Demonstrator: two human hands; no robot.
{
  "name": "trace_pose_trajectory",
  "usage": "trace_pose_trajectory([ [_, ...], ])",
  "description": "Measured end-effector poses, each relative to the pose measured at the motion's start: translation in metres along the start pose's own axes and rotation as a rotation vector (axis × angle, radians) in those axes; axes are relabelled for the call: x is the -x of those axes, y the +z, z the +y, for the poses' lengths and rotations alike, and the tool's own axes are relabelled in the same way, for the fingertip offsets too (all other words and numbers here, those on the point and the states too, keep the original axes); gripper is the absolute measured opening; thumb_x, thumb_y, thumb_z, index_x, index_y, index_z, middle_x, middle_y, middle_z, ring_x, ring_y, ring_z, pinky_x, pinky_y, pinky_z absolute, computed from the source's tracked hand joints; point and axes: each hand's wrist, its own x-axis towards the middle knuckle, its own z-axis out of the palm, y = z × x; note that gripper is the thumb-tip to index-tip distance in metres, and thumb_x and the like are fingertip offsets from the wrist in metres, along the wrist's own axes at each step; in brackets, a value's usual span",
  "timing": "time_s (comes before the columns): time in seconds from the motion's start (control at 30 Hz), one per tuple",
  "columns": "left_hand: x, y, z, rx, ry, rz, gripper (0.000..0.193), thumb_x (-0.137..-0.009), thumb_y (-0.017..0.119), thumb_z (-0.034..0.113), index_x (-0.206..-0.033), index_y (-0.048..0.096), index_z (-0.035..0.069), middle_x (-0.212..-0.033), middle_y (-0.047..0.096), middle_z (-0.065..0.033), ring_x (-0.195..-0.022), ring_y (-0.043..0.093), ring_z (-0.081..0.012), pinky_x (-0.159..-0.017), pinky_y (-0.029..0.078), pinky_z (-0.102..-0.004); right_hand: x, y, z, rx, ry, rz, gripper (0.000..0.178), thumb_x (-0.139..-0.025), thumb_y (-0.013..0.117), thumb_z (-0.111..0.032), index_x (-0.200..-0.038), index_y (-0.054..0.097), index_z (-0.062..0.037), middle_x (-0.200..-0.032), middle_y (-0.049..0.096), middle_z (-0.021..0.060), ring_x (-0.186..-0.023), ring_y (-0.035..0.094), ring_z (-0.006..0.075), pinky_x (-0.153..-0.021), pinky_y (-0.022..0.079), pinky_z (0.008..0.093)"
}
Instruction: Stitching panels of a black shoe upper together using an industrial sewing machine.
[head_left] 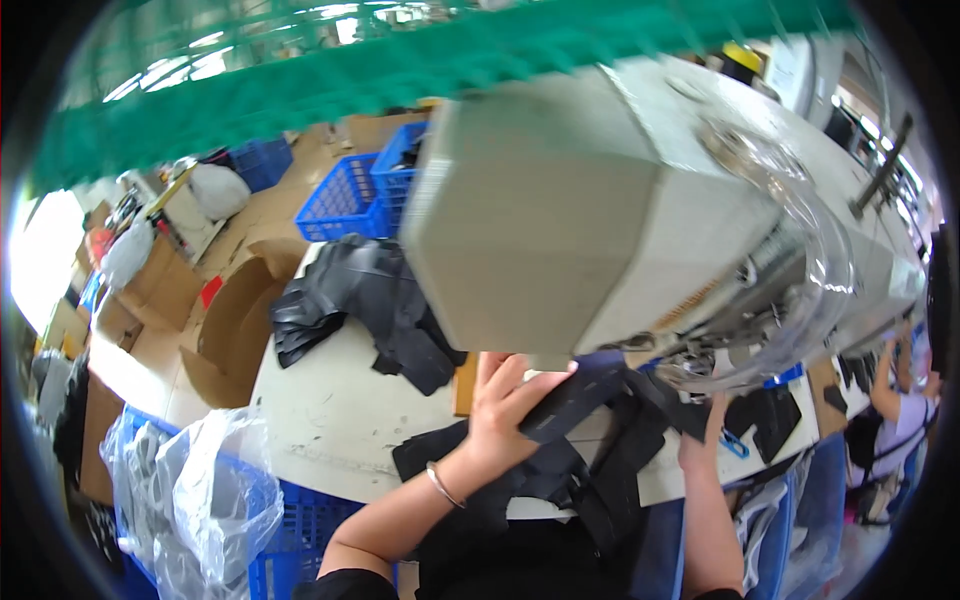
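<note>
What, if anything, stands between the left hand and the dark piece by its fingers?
Nothing visible: the left hand is already on the dark piece. The machine merely looms above them in this view.

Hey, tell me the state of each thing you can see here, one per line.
Left hand: gripping
Black piece: held in the left hand
Right hand: partly hidden, grip unclear
Machine: unclear whether running
Black pile: heaped on the table
Clear plastic bag: rumpled
Cardboard carton: open
</note>
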Motion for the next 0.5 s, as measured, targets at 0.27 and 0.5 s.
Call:
trace_pose_trajectory([
  [0.27, 0.037, 0.019, 0.053, 1.205, -1.129, 0.020, 0.018, -0.092, 0.055, -0.001, -0.109, 0.060, -0.002, -0.091, 0.067, -0.0081, -0.083, 0.065, -0.0144, -0.081, 0.052, -0.0287, 0.000, 0.041, -0.027, -0.420, 0.764, -0.092, 0.034, -0.101, 0.041, -0.042, -0.108, 0.062, -0.0158, -0.085, 0.063, 0.0051, -0.084, 0.064, 0.0203, -0.054, 0.052, 0.0331],
  [0.5, 0.048, 0.045, 0.044, 2.224, -1.314, -0.063, 0.040, -0.102, 0.039, 0.031, -0.127, 0.053, 0.002, -0.104, 0.065, -0.0163, -0.083, 0.067, -0.0278, -0.069, 0.058, -0.0388, 0.104, 0.011, -0.041, 0.341, 0.346, -0.414, 0.029, -0.095, 0.057, -0.019, -0.115, 0.055, 0.0018, -0.073, 0.063, 0.0111, -0.050, 0.059, 0.0191, -0.040, 0.046, 0.0283],
])
